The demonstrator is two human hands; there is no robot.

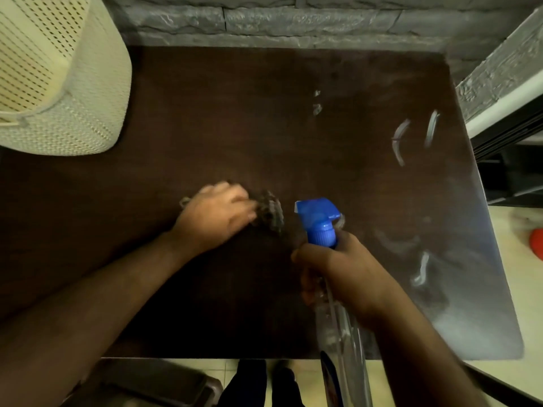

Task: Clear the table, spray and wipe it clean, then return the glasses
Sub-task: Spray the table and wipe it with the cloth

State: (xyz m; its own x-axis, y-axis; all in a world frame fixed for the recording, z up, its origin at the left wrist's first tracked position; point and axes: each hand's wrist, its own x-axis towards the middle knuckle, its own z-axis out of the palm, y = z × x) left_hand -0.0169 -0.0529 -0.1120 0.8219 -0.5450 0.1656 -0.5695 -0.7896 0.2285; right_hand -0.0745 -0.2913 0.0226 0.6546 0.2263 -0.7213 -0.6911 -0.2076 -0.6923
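Observation:
A dark brown table (264, 113) fills the view. My left hand (216, 214) presses a dark, textured cloth (270, 212) onto the table near its middle; the hand and cloth are blurred. My right hand (340, 271) grips the neck of a clear spray bottle (340, 333) with a blue trigger head (318, 220), held above the table's front right part, nozzle pointing left toward the cloth. Pale streaks (401, 142) show on the right side of the tabletop. No glasses are in view.
A cream perforated basket (58, 83) stands at the table's back left corner. A grey stone wall (293, 22) runs behind the table. A dark bin (164, 383) and my feet (264, 383) are below the front edge. A red object (536, 243) lies on the floor at right.

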